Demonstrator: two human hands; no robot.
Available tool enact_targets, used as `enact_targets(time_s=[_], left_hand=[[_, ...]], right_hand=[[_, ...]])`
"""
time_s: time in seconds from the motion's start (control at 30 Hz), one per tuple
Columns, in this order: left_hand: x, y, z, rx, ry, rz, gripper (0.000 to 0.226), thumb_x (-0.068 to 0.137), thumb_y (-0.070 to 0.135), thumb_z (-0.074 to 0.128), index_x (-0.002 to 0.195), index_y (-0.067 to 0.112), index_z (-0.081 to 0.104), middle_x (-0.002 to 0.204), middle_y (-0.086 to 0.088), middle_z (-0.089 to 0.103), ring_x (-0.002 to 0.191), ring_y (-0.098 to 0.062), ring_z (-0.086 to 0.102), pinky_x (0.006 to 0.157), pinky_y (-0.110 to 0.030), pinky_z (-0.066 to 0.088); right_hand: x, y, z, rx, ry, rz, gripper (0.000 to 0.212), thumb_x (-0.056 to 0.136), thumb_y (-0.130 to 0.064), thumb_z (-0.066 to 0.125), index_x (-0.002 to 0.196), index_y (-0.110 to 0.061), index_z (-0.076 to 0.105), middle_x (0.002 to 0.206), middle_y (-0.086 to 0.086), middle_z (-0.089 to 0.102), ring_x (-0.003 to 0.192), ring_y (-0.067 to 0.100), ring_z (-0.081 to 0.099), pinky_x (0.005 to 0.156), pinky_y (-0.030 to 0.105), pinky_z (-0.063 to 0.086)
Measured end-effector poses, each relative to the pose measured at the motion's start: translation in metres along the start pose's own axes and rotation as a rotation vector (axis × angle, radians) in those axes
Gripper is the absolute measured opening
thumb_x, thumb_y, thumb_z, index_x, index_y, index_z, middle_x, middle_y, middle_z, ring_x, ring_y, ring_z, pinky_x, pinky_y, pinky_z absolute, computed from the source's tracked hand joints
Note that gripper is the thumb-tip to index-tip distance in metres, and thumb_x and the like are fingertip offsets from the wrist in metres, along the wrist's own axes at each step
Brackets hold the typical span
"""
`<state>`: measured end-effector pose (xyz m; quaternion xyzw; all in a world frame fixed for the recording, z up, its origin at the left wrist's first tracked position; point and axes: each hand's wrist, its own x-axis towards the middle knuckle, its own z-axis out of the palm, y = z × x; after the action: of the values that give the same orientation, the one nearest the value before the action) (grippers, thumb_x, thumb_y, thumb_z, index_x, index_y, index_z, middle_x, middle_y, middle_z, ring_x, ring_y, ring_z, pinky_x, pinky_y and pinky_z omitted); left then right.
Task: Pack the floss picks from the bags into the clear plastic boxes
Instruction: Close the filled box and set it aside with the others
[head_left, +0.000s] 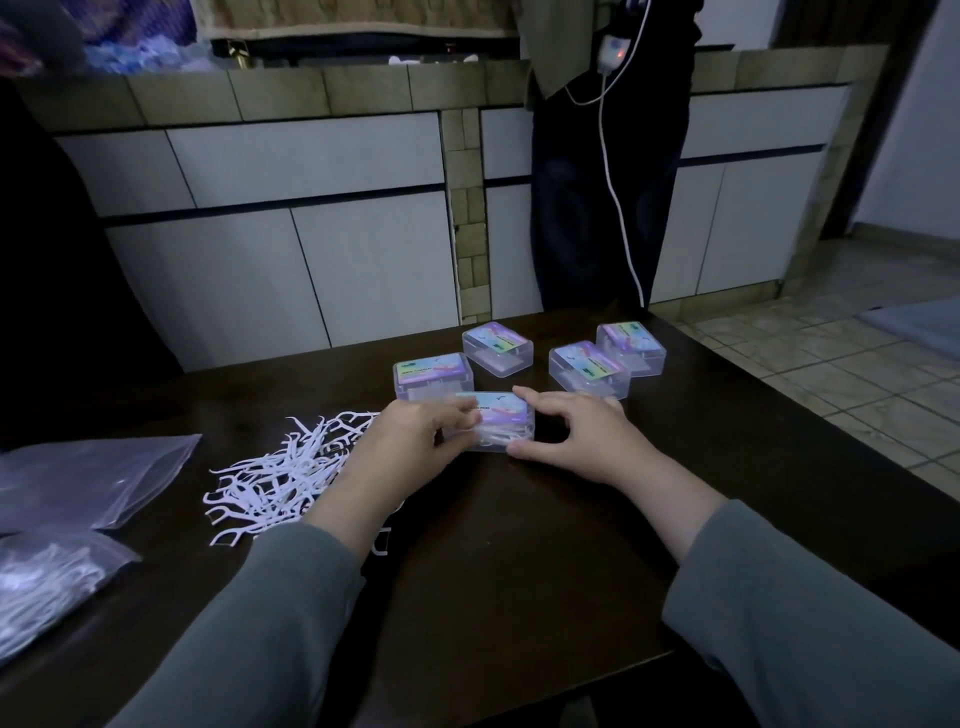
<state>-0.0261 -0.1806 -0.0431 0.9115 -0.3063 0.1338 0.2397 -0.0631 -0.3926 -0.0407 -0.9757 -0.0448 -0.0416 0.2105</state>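
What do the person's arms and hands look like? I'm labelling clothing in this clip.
Both arms wear long grey-green sleeves of plain soft fabric, ending just above the wrists. The left hand and right hand are bare: no gloves, rings, watch or markings show.

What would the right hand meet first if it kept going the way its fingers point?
Probably nothing new: the right hand already grips the clear box at its right end, fingers pointing left. Past that box lies the left hand.

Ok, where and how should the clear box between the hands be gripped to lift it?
Grip the clear box by its two short end walls, coming from the left and right: it lies flat with the lid up, and the left hand and right hand already flank those ends.
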Motion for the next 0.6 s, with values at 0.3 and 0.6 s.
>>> enact_targets(time_s=[0.3, 0.6], left_hand=[[-0.003, -0.012, -0.003, -0.176, 0.027, 0.007, 0.024, 0.091, 0.032, 0.062, 0.112, 0.026, 0.071, 0.120, 0.012, 0.066, 0.114, 0.000, 0.057, 0.099, -0.023, 0.045], [0.041, -0.046, 0.001, 0.211, 0.077, -0.180, 0.037, 0.094, 0.032, 0.059, 0.131, 0.030, 0.057, 0.140, 0.006, 0.047, 0.126, -0.016, 0.042, 0.094, -0.036, 0.043]], right_hand=[[-0.003, -0.011, 0.005, -0.136, 0.135, -0.062, 0.070, 0.085, -0.057, 0.059, 0.147, -0.037, 0.033, 0.150, -0.007, 0.033, 0.137, 0.017, 0.024, 0.112, 0.042, 0.020], [0.006, -0.035, 0.019, -0.143, 0.179, -0.234, 0.052, 0.093, -0.042, 0.059, 0.141, -0.031, 0.045, 0.143, -0.009, 0.042, 0.132, 0.010, 0.031, 0.110, 0.034, 0.024]])
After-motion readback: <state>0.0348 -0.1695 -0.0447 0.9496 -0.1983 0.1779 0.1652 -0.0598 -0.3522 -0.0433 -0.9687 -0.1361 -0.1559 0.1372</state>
